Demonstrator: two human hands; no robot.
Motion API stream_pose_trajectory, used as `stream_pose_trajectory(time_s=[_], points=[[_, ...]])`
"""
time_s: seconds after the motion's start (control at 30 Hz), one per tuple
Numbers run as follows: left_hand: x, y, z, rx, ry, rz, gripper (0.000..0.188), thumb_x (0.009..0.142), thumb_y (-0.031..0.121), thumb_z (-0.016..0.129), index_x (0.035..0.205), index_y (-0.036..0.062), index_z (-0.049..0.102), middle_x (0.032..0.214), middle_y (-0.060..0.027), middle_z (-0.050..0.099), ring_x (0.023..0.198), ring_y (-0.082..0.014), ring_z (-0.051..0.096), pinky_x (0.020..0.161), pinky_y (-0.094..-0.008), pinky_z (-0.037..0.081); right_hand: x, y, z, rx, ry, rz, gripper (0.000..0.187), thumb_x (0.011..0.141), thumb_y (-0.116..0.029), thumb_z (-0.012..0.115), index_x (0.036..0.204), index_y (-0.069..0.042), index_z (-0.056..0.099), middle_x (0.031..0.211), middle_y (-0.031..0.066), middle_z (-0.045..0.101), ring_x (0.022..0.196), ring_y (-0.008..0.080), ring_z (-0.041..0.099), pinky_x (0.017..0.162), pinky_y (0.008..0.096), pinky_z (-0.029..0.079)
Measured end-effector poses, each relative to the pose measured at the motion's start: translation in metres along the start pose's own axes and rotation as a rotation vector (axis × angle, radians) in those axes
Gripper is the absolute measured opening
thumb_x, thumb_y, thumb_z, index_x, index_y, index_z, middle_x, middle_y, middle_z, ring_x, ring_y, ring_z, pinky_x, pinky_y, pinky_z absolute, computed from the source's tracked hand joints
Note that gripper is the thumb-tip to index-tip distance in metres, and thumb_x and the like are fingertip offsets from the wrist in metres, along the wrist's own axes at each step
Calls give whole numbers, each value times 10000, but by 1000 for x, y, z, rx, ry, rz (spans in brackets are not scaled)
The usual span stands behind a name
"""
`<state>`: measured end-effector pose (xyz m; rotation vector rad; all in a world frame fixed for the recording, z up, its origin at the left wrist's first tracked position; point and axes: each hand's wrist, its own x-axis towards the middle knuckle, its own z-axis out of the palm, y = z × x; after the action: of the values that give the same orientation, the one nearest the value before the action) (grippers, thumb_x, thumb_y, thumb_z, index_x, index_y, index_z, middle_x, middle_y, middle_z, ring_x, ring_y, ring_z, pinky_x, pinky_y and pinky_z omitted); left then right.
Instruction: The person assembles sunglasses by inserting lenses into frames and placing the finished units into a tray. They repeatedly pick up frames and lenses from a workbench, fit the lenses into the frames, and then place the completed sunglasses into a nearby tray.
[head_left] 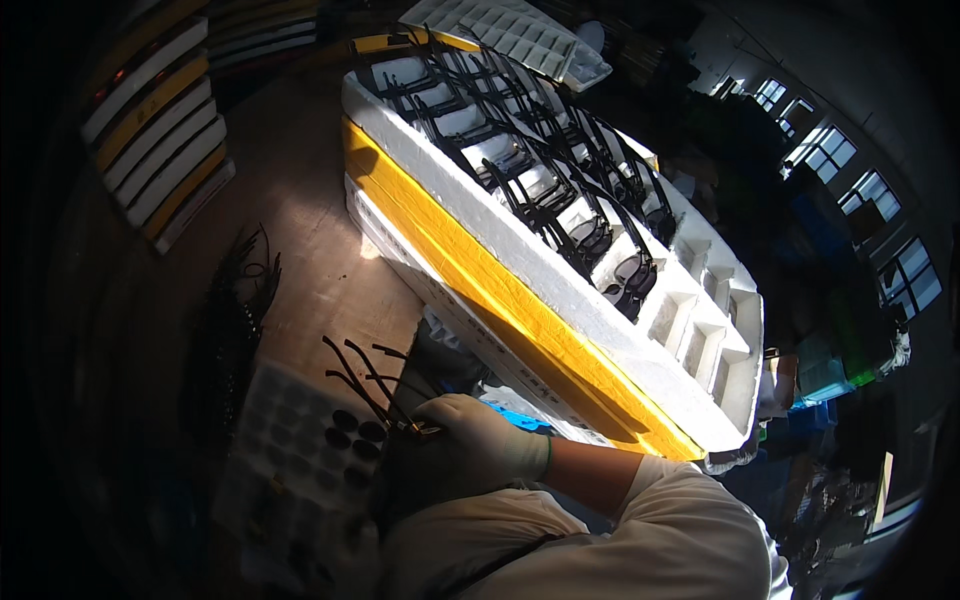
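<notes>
My right hand [468, 432], in a pale glove with a green cuff, is closed on dark eyeglass frames [385, 405]. Their thin temples point up and to the left. Just left of them, a pale tray [262, 395] holds rows of round lenses, several of them dark [345, 430]. Much of that tray is in deep shadow. I cannot make out my left hand in the dark lower left.
A tilted white foam tray [480, 225] with compartments of dark glasses [540, 185] rests above a yellow layer [500, 305]. More foam trays [165, 130] are stacked at the far left. Dark frames [240, 300] lie heaped on the brown table [320, 260].
</notes>
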<state>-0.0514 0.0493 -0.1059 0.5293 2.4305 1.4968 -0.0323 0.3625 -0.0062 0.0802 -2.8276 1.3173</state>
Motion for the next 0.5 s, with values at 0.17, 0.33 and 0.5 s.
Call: stream_pose_trajectory(time_s=[0.17, 0.33, 0.5], points=[[8, 27, 19, -381, -161, -6, 321, 997, 253, 614, 1207, 18, 676, 1111, -132, 705, 965, -242, 680, 828, -372, 561, -57, -35, 23, 995, -43, 195, 420, 962, -50, 644, 1365, -3, 536, 1104, 95, 687, 920, 169, 658, 767, 305, 535], [-8, 86, -2, -558, -321, -195, 452, 1001, 195, 621, 1414, 20, 570, 1386, -161, 621, 1226, -244, 641, 1004, -379, 542, -66, -57, 69, 1148, -416, 407, 469, 947, -25, 657, 1394, -8, 518, 1099, 74, 683, 933, 133, 647, 811, 282, 543], [-14, 93, -15, -493, -383, -39, 453, 981, 175, 621, 1400, 6, 585, 1360, -165, 644, 1242, -265, 629, 1037, -385, 515, -60, -49, 93, 959, -582, 305, 385, 941, -21, 702, 1314, -11, 610, 1199, 74, 689, 1096, 152, 644, 968, 330, 532]])
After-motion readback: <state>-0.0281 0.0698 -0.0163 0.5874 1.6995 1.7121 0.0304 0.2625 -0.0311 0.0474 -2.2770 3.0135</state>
